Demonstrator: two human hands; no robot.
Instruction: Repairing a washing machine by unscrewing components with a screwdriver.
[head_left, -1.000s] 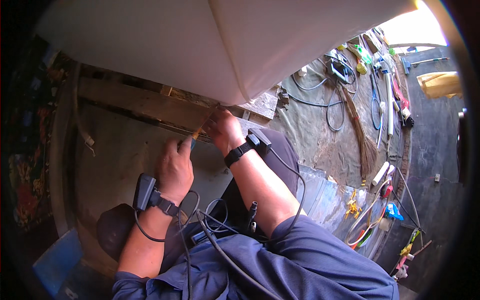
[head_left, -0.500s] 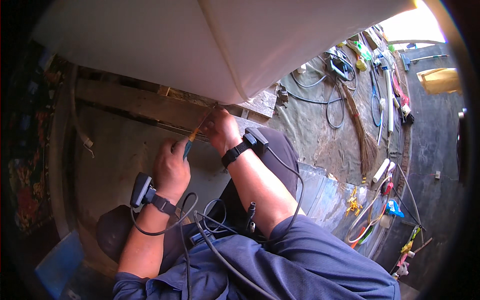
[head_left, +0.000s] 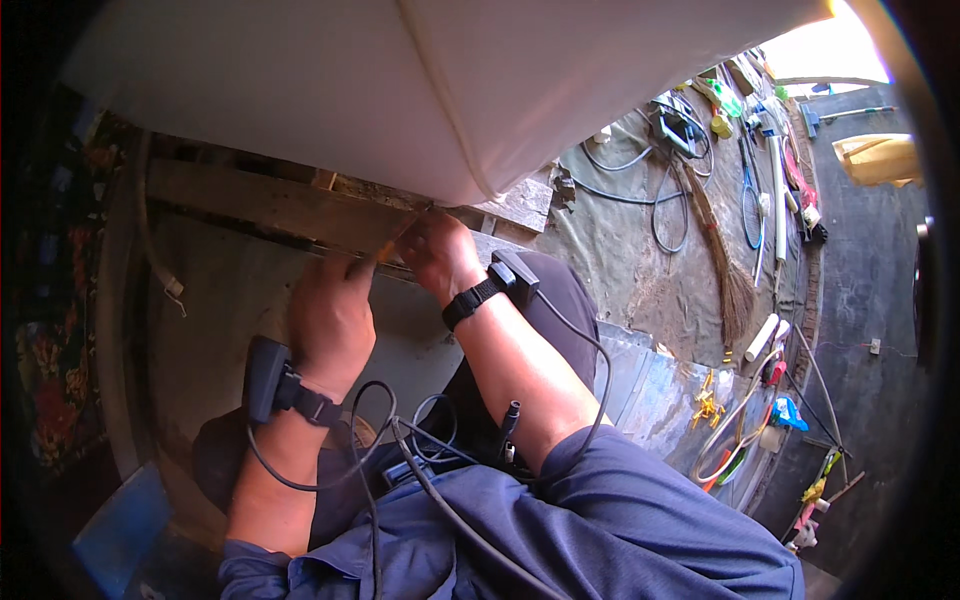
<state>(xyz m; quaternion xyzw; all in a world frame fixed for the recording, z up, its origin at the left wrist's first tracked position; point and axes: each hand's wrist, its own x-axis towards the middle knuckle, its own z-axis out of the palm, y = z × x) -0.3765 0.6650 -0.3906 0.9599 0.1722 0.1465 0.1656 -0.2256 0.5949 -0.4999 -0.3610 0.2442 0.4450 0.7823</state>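
My left hand (head_left: 333,325) is closed around the handle of a screwdriver (head_left: 386,251). Only an orange part near the front of that handle shows past the fingers; the thin shaft slants up and right toward the lower edge of a large white curved panel (head_left: 330,90). Close to the shaft's far end, the fingers of my right hand (head_left: 441,255) are pinched together just below that edge. What they grip there is hidden. Behind both hands runs a weathered wooden plank (head_left: 270,205).
A dark cable (head_left: 600,345) runs from my right wrist and loops across my lap. On the right lie a straw broom (head_left: 715,245), a coiled cord (head_left: 672,235), a white pipe (head_left: 762,338) and small yellow pieces (head_left: 708,408). A hose (head_left: 150,220) hangs at the left.
My left hand has shifted slightly up and turned around the screwdriver, so its teal handle end is now covered. The right hand stays nearly in place.
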